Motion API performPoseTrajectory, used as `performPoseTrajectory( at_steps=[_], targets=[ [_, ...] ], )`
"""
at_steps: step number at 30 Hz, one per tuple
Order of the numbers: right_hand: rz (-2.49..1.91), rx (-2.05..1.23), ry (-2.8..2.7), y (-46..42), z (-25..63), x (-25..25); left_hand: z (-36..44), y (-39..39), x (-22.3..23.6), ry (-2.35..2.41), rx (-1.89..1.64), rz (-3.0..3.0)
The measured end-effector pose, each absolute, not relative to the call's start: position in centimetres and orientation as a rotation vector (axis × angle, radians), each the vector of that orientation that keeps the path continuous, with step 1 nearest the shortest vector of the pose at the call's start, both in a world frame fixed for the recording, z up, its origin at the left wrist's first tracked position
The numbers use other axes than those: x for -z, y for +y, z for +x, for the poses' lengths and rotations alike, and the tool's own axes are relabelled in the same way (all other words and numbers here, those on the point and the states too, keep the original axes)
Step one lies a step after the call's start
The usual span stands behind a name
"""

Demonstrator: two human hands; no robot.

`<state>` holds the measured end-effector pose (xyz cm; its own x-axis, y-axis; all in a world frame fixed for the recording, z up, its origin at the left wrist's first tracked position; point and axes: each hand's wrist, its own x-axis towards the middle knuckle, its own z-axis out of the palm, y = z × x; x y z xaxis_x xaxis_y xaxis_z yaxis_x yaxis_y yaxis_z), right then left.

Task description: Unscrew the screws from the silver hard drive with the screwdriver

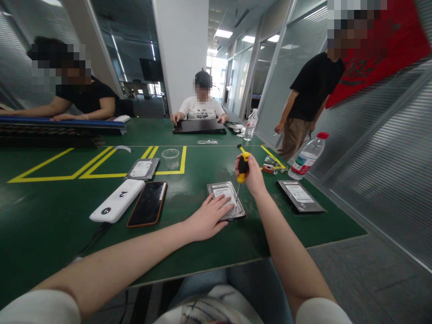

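A hard drive (222,188) lies label side up on the green table in front of me. Across its left and lower part rests my left hand (212,216), fingers stretched out flat and partly covering the label. My right hand (254,175) is wrapped round the yellow and black handle of a screwdriver (243,165). The screwdriver stands nearly upright, its shaft pointing down to the right edge of the drive. Whether the tip sits in a screw is too small to tell.
A second hard drive (300,196) lies right, a third (143,168) left, near a white power bank (118,201), a phone (147,204) and a clear cup (170,158). Bottles (308,155) stand at right. Two people sit across the table (189,252); another stands at right.
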<state>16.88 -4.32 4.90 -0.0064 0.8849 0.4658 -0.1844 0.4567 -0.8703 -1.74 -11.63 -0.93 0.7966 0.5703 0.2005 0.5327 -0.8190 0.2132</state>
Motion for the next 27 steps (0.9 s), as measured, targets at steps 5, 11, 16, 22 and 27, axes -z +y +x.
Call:
performPoseTrajectory(
  at_steps=[5,11,16,22,27],
  targets=[
    [-0.766,-0.840,-1.292,-4.56,16.74,-4.99,-1.69,-11.66,0.80,0.883,-0.377,2.832],
    [-0.692,-0.788,-1.142,-5.12,16.70,-5.43,-1.68,-11.67,0.87,0.879,-0.366,2.839],
    [-0.694,-0.825,-1.161,-5.09,16.50,-5.36,-1.75,-11.61,1.02,0.877,-0.390,2.844],
    [-0.687,-0.852,-1.175,-4.96,16.12,-5.07,-1.73,-11.57,1.15,0.877,-0.383,2.843],
    [-0.711,-0.876,-1.178,-4.87,15.93,-4.89,-1.75,-11.55,1.23,0.869,-0.414,2.835]
  ],
)
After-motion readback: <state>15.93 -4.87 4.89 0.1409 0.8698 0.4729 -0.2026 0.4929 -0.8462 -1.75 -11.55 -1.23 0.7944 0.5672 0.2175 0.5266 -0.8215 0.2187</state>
